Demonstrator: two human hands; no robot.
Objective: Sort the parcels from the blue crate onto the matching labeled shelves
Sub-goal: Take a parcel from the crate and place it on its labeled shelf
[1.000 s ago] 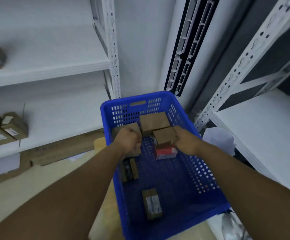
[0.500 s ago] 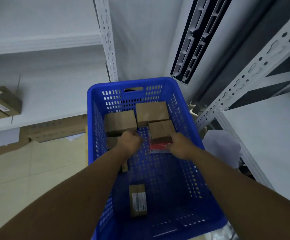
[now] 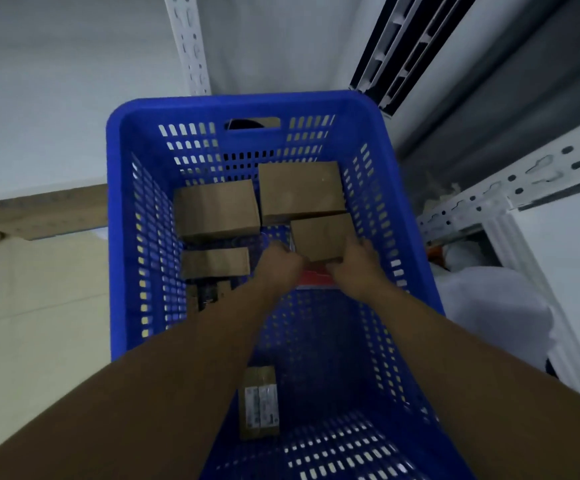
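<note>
The blue crate (image 3: pixel 247 100) stands below me with several brown parcels in its far half. Both hands reach in to a small brown box (image 3: pixel 319 233) that lies on a red parcel (image 3: pixel 316 280). My right hand (image 3: pixel 354 263) grips the box's near right corner. At its near left corner my left hand (image 3: pixel 279 265) holds it with curled fingers. A larger box (image 3: pixel 300 190) sits behind it, a medium box (image 3: pixel 215 209) to the left, and a flat box (image 3: pixel 214 263) nearer. A labelled small parcel (image 3: pixel 260 403) lies between my forearms.
A white shelf board (image 3: pixel 39 133) runs along the left, with flattened cardboard (image 3: pixel 39 213) on the floor under it. White slotted uprights (image 3: pixel 191 46) stand behind the crate. At the right is another rack (image 3: pixel 523 181) with white bags (image 3: pixel 496 303) beneath it.
My left hand has left the parcels on the left and moved right to the small brown box. The right hand has stayed on that box. The view has tipped down over the crate.
</note>
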